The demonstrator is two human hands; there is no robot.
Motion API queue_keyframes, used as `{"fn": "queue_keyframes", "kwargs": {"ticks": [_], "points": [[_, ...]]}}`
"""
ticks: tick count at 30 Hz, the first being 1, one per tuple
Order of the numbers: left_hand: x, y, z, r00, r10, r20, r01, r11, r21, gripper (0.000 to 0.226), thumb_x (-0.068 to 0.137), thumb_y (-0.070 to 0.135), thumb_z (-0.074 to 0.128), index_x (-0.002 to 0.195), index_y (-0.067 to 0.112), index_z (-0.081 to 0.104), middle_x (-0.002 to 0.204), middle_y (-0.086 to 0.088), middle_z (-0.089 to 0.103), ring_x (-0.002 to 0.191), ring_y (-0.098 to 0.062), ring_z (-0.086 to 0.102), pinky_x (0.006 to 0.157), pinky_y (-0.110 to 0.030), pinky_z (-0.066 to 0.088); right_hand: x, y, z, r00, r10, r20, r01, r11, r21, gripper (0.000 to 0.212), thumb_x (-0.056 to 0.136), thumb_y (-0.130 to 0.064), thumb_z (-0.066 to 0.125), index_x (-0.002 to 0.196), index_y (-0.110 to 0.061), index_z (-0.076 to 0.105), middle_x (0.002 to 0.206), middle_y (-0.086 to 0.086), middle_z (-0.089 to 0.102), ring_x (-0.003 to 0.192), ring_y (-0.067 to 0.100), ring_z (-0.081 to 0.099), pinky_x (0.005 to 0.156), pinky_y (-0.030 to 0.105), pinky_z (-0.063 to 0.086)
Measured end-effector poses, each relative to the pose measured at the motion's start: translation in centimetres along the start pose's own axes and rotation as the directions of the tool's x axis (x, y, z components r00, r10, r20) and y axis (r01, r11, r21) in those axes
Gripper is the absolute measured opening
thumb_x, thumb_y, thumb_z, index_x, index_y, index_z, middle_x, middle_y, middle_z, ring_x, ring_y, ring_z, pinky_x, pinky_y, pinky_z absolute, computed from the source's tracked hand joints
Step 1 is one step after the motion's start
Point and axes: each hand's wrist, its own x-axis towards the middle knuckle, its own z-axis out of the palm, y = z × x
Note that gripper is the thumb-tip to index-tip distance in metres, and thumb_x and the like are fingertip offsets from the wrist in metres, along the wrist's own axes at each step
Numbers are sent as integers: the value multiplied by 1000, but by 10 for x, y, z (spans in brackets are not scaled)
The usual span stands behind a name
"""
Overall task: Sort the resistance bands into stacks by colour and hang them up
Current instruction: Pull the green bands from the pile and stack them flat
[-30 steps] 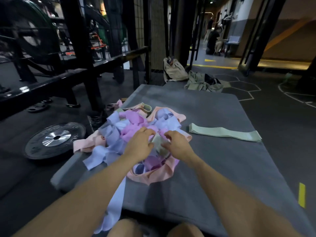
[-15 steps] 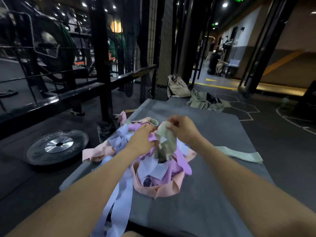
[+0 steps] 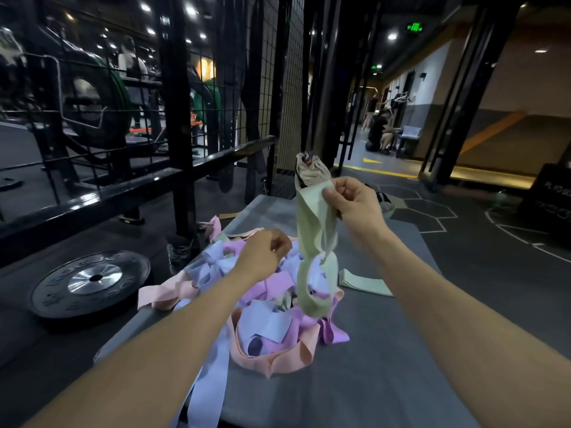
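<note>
A tangled pile of resistance bands [image 3: 265,307] in lilac, pink, peach and pale blue lies on the grey mat [image 3: 386,366]. My right hand [image 3: 349,202] pinches the top end of a pale green band [image 3: 312,242] and holds it up, twisted, with its lower loop hanging over the pile. My left hand [image 3: 265,251] hovers above the pile with fingers curled; it holds nothing that I can see. Another green band [image 3: 364,282] lies flat on the mat to the right, partly hidden behind my right forearm.
A black weight plate [image 3: 92,279] lies on the floor at the left. A black rack frame [image 3: 176,118] and wire mesh stand behind the mat. Bags [image 3: 312,171] sit on the floor beyond the mat. People are at the far end of the corridor.
My right hand has lifted the green band higher, out of the pile. My left hand has let go and dropped back toward the pile. The view has tilted up.
</note>
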Motion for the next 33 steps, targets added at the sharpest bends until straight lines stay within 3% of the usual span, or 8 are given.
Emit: {"fn": "queue_keyframes", "kwargs": {"ticks": [4, 7, 13, 17, 24, 27, 29, 33], "points": [[-9, 26, 5, 998, -27, -51, 11, 959, -284, 12, 94, 15, 53, 84, 13, 60, 79, 0, 64, 69, -8, 60, 68, -22, 45, -3, 2, -2, 996, 79, -48, -78, 997, 22, 22, 90, -5, 59, 71, -16, 58, 51, -11, 57, 44, -1, 46, 45, 15, 36], [-20, 39, 11, 995, 10, 96, 30, 913, -407, 10, 91, 25, 58, 83, 20, 60, 79, 7, 62, 67, 2, 57, 69, -14, 44, -9, 6, 1, 987, 140, -77, -138, 990, 32, 24, 89, -5, 60, 68, -16, 57, 52, -7, 57, 43, 1, 48, 44, 16, 38], [-27, 34, 23, 974, 1, 227, 55, 969, -240, 20, 87, 2, 62, 107, -1, 64, 96, -3, 64, 79, -4, 59, 70, -10, 45, -17, 6, -2, 970, 208, -128, -209, 978, 3, 23, 88, -8, 62, 68, -15, 54, 69, 6, 52, 61, 16, 45, 57, 29, 40], [-20, 22, 7, 988, -75, 133, 103, 971, -215, 7, 92, 13, 56, 87, 15, 61, 78, 4, 59, 79, -16, 53, 72, -23, 43, -20, 4, -24, 937, 274, -215, -262, 961, 84, 24, 89, -4, 60, 68, -11, 52, 66, 4, 52, 60, 15, 51, 61, 27, 51], [-18, 43, -15, 951, -183, 248, 266, 895, -357, 50, 65, 56, 62, 92, 17, 47, 92, -3, 49, 87, -15, 45, 77, -34, 36, -27, 17, -31, 892, 371, -257, -351, 928, 121, 27, 84, 2, 64, 63, -8, 52, 61, 8, 54, 53, 16, 53, 51, 20, 53], [-22, 50, -18, 940, -171, 294, 187, 982, -27, 60, 63, 33, 81, 102, 13, 40, 95, -2, 52, 82, -17, 51, 68, -30, 44, -32, 25, -35, 872, 385, -302, -384, 921, 65, 27, 79, 0, 70, 60, -8, 52, 60, 9, 59, 53, 19, 57, 66, 32, 57], [-26, 52, -16, 963, -145, 225, 99, 974, 203, 51, 73, 13, 73, 105, 15, 33, 100, -5, 47, 80, -19, 49, 64, -28, 45, -37, 29, -35, 855, 390, -343, -414, 910, 2, 26, 77, 0, 72, 62, -8, 52, 61, 12, 62, 55, 24, 61, 74, 41, 58], [-29, 53, -15, 996, -26, 83, 21, 998, 60, 40, 81, 6, 63, 106, 13, 33, 107, -4, 41, 66, -13, 44, 52, -16, 43, -46, 30, -40, 867, 298, -400, -398, 897, -194, 23, 78, 2, 67, 68, -7, 49, 73, 19, 63, 51, 24, 62, 65, 41, 57]]}}
